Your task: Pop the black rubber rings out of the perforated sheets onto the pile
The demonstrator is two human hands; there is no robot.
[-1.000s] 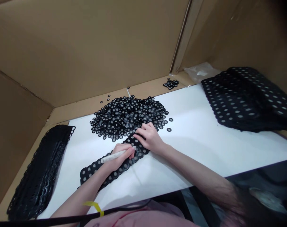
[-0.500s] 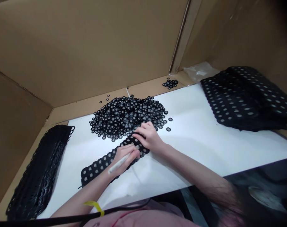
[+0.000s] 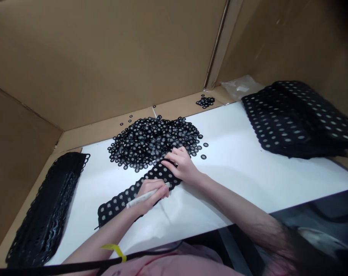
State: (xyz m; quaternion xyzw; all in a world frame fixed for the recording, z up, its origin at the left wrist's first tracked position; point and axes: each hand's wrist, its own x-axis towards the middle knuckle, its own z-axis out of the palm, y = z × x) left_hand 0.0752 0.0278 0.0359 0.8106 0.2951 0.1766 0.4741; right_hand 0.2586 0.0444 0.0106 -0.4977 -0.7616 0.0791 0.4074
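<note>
A long black strip (image 3: 116,205) with rows of pale round dots lies slantwise on the white sheet. My left hand (image 3: 152,194) rests over its near edge, closed around a white pen-like tool (image 3: 143,197) whose tip points right, at the strip. My right hand (image 3: 183,165) is closed on the strip's far right end, thumb on top and fingers curled at the back edge. Just behind the strip is a large heap of small black rings with pale centres (image 3: 151,140); the right fingertips are close to its front side.
A stack of black pieces with looped edges (image 3: 47,211) lies at the left. Black dotted pieces (image 3: 283,119) are piled at the right, near a clear plastic bag (image 3: 242,87). A small ring cluster (image 3: 205,102) sits at the back, before cardboard walls (image 3: 119,57).
The pen-like tool has tilted flatter, its back end swinging left, and its tip has shifted slightly. My right hand has barely moved and stays on the strip's end.
</note>
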